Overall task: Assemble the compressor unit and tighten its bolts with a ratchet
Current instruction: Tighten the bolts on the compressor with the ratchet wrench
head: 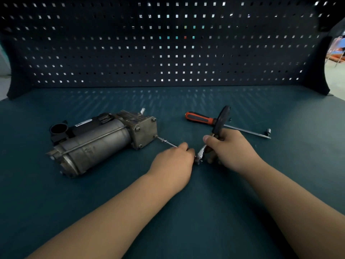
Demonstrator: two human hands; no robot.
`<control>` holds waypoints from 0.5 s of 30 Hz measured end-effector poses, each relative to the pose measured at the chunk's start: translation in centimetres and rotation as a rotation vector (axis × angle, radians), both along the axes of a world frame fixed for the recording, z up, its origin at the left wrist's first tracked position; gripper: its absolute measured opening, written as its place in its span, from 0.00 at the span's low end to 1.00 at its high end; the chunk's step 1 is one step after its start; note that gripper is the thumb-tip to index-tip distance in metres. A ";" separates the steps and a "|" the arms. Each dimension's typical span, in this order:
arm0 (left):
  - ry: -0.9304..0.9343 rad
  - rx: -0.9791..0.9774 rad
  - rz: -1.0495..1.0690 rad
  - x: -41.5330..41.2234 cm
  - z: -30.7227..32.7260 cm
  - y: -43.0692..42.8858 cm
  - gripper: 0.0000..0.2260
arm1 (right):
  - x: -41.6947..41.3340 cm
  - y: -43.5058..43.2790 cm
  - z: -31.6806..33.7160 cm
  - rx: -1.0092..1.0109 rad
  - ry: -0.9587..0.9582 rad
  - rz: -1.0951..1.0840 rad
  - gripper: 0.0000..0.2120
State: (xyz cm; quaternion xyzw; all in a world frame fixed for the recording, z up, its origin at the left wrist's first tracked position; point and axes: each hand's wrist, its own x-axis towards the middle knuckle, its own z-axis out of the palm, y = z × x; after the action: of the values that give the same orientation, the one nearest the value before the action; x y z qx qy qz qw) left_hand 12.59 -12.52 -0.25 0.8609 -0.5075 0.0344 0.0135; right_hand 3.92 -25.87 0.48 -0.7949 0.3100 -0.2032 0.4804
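- A dark pegboard (168,43) stands behind the teal desk (280,174).
- A grey compressor unit (97,141) lies on its side, left of centre on the desk.
- The right hand (229,148) has its grip clenched round a black-handled ratchet (221,120), with the chrome head low beside the left hand (173,159).
- An orange-handled driver (201,118) lies behind the hands.
- The left grip pinches a long bolt (167,142) that sticks out of the compressor's end plate.
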 end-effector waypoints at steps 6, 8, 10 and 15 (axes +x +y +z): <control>0.046 0.111 0.054 -0.8 -0.1 0.9 0.27 | -1.2 1.4 0.7 -0.605 0.011 0.131 0.10; 0.095 0.112 0.069 -0.8 0.3 0.9 0.26 | -1.5 2.5 1.3 -0.914 0.033 0.277 0.12; 0.123 0.075 0.087 -0.7 0.5 0.8 0.24 | -1.5 3.3 1.6 -1.077 0.077 0.348 0.12; 0.123 -0.066 -0.001 0.7 0.6 1.2 0.16 | -2.0 2.6 2.0 -1.001 0.077 0.422 0.11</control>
State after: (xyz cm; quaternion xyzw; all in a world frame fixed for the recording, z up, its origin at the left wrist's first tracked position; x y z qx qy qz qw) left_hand 13.26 -11.36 0.35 0.8601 -0.5049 -0.0020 0.0731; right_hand 1.90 -23.29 2.53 -0.9784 0.0264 -0.1956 0.0619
